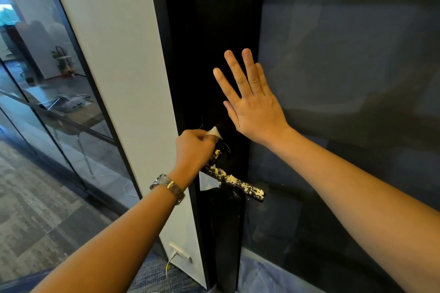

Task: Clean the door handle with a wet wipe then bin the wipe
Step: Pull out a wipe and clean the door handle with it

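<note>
Nearest, left hand [194, 150]: fist closed around the wet wipe [215, 132], white corner poking out the top, pressed at the inner end of the door handle [234, 182]
Handle itself: dark lever, splattered with pale yellowish gunk along most of its length, so barely started by the look of it
Right hand [250, 100]: fingers spread flat against the black door frame [209, 54], holding nothing, probably just bracing
Left to do: pretty much all the wiping, then binning
Bin: nowhere in view
</note>
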Motion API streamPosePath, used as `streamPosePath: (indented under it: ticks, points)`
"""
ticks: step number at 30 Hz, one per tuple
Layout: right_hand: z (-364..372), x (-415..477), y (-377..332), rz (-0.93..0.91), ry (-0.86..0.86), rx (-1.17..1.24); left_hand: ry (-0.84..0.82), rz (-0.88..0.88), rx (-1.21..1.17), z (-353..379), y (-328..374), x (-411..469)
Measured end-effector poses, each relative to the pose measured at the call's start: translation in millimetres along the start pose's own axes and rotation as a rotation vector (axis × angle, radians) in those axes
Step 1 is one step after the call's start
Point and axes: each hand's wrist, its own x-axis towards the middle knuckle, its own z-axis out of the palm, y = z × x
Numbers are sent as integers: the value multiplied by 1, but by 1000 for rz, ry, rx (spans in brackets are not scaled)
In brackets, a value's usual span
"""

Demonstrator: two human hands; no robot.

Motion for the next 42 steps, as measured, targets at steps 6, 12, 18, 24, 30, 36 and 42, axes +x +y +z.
streamPosePath:
  ticks: [6,12,18,24,30,36,42]
  points:
    - [0,-1,0,-1,-1,-3,-346,608,481,-5,1,2]
    - [1,-1,0,-2,-6,-14,-329,751,597,-9,1,7]
    - [0,-1,0,0,3,13,-300,655,490,-13,4,15]
    - [0,-1,0,1,5,17,-119,-122,-50,-1,-10,7]
    - [1,-2,0,-5,-4,10,-187,-230,8,-6,-2,15]
    - [3,0,0,-2,6,3,-147,-25,9,-9,-12,-4]
    - [4,-1,-1,2,8,28,-201,13,68,-4,-13,-2]
